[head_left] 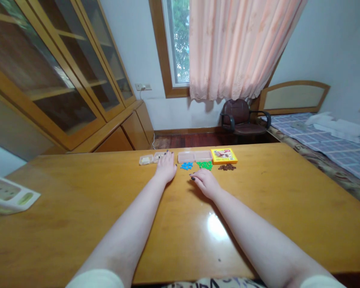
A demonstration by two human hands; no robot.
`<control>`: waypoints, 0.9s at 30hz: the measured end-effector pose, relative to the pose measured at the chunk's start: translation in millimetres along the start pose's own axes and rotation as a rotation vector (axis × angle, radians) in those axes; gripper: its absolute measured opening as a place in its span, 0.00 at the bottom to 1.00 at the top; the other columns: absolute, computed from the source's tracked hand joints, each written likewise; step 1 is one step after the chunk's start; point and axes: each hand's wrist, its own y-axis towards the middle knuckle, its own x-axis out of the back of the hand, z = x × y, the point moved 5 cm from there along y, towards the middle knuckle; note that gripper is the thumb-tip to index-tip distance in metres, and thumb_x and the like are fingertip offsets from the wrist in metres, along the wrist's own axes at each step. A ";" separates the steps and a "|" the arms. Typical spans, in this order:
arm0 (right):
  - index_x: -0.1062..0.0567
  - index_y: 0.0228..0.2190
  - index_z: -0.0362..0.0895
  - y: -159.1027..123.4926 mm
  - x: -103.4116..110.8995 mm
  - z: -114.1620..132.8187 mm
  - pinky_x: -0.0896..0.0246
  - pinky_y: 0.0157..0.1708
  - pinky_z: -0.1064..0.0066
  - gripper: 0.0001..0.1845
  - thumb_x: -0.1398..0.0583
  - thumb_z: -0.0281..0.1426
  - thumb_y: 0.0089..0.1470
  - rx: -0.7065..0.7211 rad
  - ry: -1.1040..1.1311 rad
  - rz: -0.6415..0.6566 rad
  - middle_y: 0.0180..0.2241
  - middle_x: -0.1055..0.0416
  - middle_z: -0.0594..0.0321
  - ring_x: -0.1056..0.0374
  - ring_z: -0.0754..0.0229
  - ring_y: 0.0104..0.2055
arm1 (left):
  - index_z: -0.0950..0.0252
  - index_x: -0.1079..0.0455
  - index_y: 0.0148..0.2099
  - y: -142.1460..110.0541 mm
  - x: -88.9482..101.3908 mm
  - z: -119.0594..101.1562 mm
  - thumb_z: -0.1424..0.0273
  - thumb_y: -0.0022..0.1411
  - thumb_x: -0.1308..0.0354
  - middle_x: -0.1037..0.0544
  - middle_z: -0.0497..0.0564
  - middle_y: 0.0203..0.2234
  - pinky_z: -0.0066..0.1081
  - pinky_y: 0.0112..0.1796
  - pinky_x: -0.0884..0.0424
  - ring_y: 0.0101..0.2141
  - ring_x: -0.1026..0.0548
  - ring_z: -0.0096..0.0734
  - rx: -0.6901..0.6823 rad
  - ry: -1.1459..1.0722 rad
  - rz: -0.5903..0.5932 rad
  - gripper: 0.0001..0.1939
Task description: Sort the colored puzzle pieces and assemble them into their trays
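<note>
My left hand (166,167) is palm down, its fingers stretched forward over the edge of a small clear plastic box (157,155) that holds small pale bits. My right hand (206,183) rests low over the table just in front of a pile of green pieces (205,165). Its thumb and fingers are a little apart, and I see nothing in them. To the left of the green pile lie blue pieces (186,165), and to the right, brown pieces (227,167). Behind the piles is an open clear plastic box (186,157) with two halves. A yellow picture box (224,156) lies beside it.
Everything lies on a wide wooden table (93,208). Another small clear container (146,160) with pale contents stands at the left of the row. A white plastic holder (27,198) is at the table's left edge. Beyond are an armchair (238,116) and a bed (327,140).
</note>
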 end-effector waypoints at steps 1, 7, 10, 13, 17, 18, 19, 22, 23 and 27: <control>0.23 0.34 0.43 0.1 1.0 -3.2 0.41 0.42 0.63 0.17 0.50 0.36 0.60 -0.030 0.015 -0.029 0.33 0.24 0.57 0.32 0.56 0.37 | 0.68 0.55 0.65 0.8 -0.4 -12.2 0.66 0.61 0.56 0.55 0.60 0.64 0.44 0.60 0.56 0.62 0.53 0.44 -0.069 -0.021 0.002 0.32; 0.23 0.34 0.44 -4.5 11.8 -28.7 0.37 0.39 0.64 0.19 0.52 0.38 0.60 -0.243 0.122 -0.264 0.35 0.25 0.56 0.31 0.55 0.38 | 0.60 0.50 0.64 8.8 -9.6 -51.1 0.67 0.60 0.56 0.53 0.53 0.64 0.53 0.58 0.59 0.62 0.53 0.45 -0.213 -0.109 0.089 0.30; 0.24 0.37 0.43 -6.2 14.0 -37.9 0.37 0.42 0.61 0.18 0.51 0.38 0.59 -0.313 0.163 -0.356 0.38 0.25 0.54 0.31 0.53 0.41 | 0.59 0.49 0.64 7.2 -11.7 -48.7 0.68 0.60 0.57 0.50 0.51 0.64 0.54 0.57 0.55 0.62 0.51 0.44 -0.207 -0.154 0.112 0.29; 0.25 0.39 0.42 -5.6 12.3 -41.7 0.37 0.45 0.59 0.18 0.50 0.38 0.58 -0.345 0.205 -0.378 0.40 0.26 0.53 0.31 0.53 0.44 | 0.59 0.48 0.63 -4.5 -9.5 -45.2 0.67 0.59 0.56 0.48 0.51 0.63 0.52 0.57 0.53 0.61 0.50 0.43 -0.223 -0.184 0.094 0.29; 0.26 0.41 0.42 -5.3 8.0 -44.9 0.39 0.48 0.57 0.18 0.49 0.39 0.57 -0.370 0.252 -0.355 0.42 0.27 0.52 0.32 0.52 0.46 | 0.57 0.47 0.63 -32.5 -5.0 -45.7 0.68 0.58 0.54 0.46 0.52 0.62 0.51 0.57 0.52 0.61 0.49 0.43 -0.254 -0.196 0.067 0.30; 0.26 0.41 0.43 -5.6 6.3 -46.4 0.39 0.48 0.57 0.18 0.48 0.39 0.57 -0.379 0.272 -0.347 0.43 0.27 0.52 0.33 0.52 0.46 | 0.57 0.47 0.63 -40.4 -4.0 -46.3 0.69 0.57 0.53 0.46 0.52 0.62 0.52 0.57 0.53 0.61 0.48 0.43 -0.259 -0.193 0.058 0.30; 0.26 0.41 0.43 -6.0 4.1 -48.1 0.40 0.49 0.57 0.18 0.48 0.40 0.57 -0.389 0.301 -0.343 0.43 0.27 0.52 0.33 0.52 0.47 | 0.57 0.47 0.63 -48.2 -2.9 -46.8 0.70 0.57 0.53 0.45 0.52 0.62 0.52 0.57 0.53 0.60 0.48 0.43 -0.260 -0.187 0.048 0.30; 0.27 0.44 0.43 -7.5 -4.9 -51.8 0.41 0.51 0.57 0.19 0.49 0.40 0.57 -0.403 0.444 -0.347 0.46 0.29 0.53 0.34 0.53 0.50 | 0.57 0.46 0.62 -71.2 -1.3 -49.4 0.69 0.56 0.52 0.44 0.53 0.61 0.53 0.57 0.53 0.60 0.47 0.44 -0.277 -0.177 0.037 0.30; 0.28 0.45 0.44 -8.0 -8.7 -52.0 0.42 0.52 0.57 0.20 0.49 0.41 0.57 -0.402 0.500 -0.345 0.47 0.30 0.54 0.35 0.54 0.51 | 0.57 0.46 0.62 -78.5 -1.1 -50.5 0.69 0.56 0.51 0.44 0.54 0.61 0.53 0.57 0.53 0.60 0.47 0.45 -0.283 -0.176 0.034 0.30; 0.32 0.49 0.46 -9.5 -21.5 -46.7 0.43 0.54 0.58 0.21 0.50 0.42 0.58 -0.391 0.620 -0.284 0.51 0.33 0.55 0.38 0.55 0.54 | 0.56 0.46 0.63 -102.4 0.4 -55.3 0.69 0.56 0.50 0.44 0.54 0.61 0.52 0.56 0.52 0.59 0.46 0.46 -0.280 -0.173 -0.007 0.31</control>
